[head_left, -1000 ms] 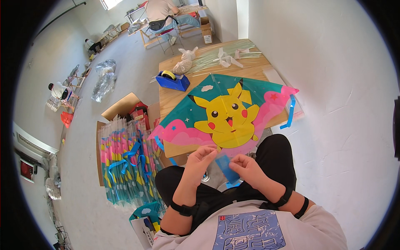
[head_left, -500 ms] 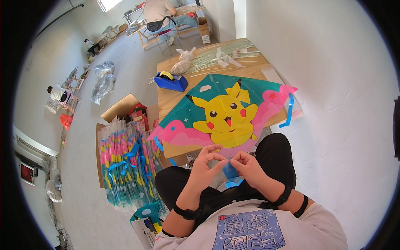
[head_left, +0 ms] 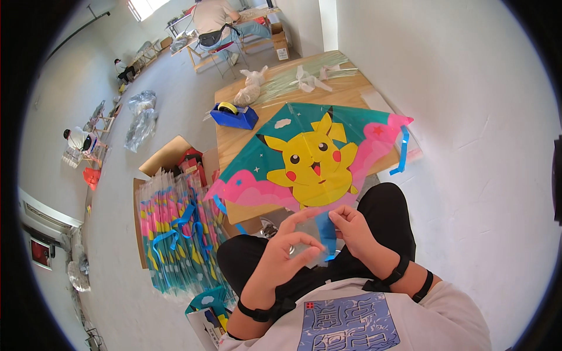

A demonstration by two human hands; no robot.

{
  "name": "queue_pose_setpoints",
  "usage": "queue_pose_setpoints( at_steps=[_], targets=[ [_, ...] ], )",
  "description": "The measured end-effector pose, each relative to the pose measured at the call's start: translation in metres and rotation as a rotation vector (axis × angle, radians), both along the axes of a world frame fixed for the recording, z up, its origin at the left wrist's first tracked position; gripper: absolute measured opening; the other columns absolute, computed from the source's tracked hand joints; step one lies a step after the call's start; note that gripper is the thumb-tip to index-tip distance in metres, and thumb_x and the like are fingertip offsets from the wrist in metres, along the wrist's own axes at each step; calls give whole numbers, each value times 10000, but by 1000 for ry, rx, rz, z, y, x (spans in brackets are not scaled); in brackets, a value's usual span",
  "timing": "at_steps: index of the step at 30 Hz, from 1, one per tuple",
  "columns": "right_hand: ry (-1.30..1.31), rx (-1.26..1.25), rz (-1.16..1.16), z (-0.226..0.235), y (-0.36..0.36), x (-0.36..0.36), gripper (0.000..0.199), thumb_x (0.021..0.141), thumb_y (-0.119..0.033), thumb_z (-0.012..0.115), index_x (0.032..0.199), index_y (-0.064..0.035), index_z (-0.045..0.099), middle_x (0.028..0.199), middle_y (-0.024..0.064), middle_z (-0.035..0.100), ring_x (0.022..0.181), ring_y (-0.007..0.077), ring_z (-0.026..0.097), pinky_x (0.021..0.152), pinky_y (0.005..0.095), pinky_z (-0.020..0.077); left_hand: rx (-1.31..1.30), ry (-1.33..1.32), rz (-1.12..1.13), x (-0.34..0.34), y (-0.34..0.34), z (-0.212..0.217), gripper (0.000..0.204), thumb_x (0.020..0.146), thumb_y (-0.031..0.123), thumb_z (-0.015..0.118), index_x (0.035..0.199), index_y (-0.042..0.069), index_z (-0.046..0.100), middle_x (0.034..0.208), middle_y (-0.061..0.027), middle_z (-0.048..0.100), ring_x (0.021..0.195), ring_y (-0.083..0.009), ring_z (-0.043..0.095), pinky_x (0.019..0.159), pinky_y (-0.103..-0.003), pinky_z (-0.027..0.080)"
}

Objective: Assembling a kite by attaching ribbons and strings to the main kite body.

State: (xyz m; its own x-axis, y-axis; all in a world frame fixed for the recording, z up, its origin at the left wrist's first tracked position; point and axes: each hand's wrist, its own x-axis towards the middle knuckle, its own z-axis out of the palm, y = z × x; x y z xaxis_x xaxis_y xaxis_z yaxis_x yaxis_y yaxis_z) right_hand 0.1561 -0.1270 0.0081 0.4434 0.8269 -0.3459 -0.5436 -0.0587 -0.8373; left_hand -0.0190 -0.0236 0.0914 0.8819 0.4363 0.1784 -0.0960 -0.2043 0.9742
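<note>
A diamond-shaped kite point(head_left: 319, 167), teal and pink with a yellow cartoon figure, lies over the near part of the wooden table, its lower edge toward my lap. Just below that edge, my right hand point(head_left: 354, 231) pinches the top of a blue strip point(head_left: 326, 229) between thumb and fingertips. My left hand point(head_left: 287, 248) is beside the strip's left side, index finger stretched toward the kite's lower edge. Its thumb and another fingertip come together near the strip; what they pinch is too small to make out. Clear film seems to show between its fingers.
On the table point(head_left: 234, 140) stand a blue tape dispenser point(head_left: 234, 117), a knotted plastic bag point(head_left: 249, 88) and a bundle of thin pale rods point(head_left: 281, 79). Left of it, a cardboard box point(head_left: 167, 155) holds packed kites point(head_left: 175, 234). A wall point(head_left: 445, 88) rises on the right. Other people sit farther off.
My hands have drawn apart a little. The blue strip has come up with my right hand and shows more fully. The left index finger has stretched out. The view has shifted slightly.
</note>
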Motion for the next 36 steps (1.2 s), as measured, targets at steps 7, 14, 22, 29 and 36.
queue_pose_setpoints(
  at_steps=[7, 14, 22, 29, 36],
  targets=[
    [-46, -7, 96, 11, -2, -4, 130, 972, -193, 647, 971, -65, 625, 823, -19, 652, 685, 32, 547, 619, 197, 422, -521, 156, -19, 5, 22, -8, 485, 1027, 382, 400, 1023, 5, 706, 1472, -187, 446, 1295, -230, 454, 1041, -349, 341],
    [-38, -5, 90, 9, -2, -5, 131, 969, -193, 653, 961, -64, 629, 806, -22, 652, 664, 25, 531, 593, 193, 400, -823, 64, -50, 12, 35, -32, 688, 1048, 497, 283, 1050, -52, 697, 1488, -196, 430, 1356, -252, 387, 1106, -379, 294],
    [-61, -60, 92, 3, -1, -5, 135, 963, -196, 661, 947, -65, 633, 788, -30, 641, 646, 21, 503, 578, 197, 378, -1037, 49, -148, 10, 36, -37, 701, 1043, 514, 286, 1067, -50, 702, 1477, -159, 449, 1407, -257, 325, 1157, -366, 194],
    [-89, -30, 110, 4, 0, -6, 131, 963, -187, 659, 949, -60, 630, 789, -31, 638, 662, 18, 503, 589, 195, 376, -948, 144, -70, 8, 36, -41, 732, 1022, 565, 304, 1070, -55, 690, 1526, -136, 401, 1300, -254, 416, 783, -282, 477],
    [-87, -33, 126, 2, -1, -7, 127, 960, -180, 663, 953, -58, 630, 785, -35, 629, 663, 13, 499, 587, 193, 373, -921, 91, -19, 11, 41, -50, 712, 1046, 516, 279, 1062, -59, 698, 1479, -168, 453, 1357, -265, 382, 1105, -352, 305]
  ],
)
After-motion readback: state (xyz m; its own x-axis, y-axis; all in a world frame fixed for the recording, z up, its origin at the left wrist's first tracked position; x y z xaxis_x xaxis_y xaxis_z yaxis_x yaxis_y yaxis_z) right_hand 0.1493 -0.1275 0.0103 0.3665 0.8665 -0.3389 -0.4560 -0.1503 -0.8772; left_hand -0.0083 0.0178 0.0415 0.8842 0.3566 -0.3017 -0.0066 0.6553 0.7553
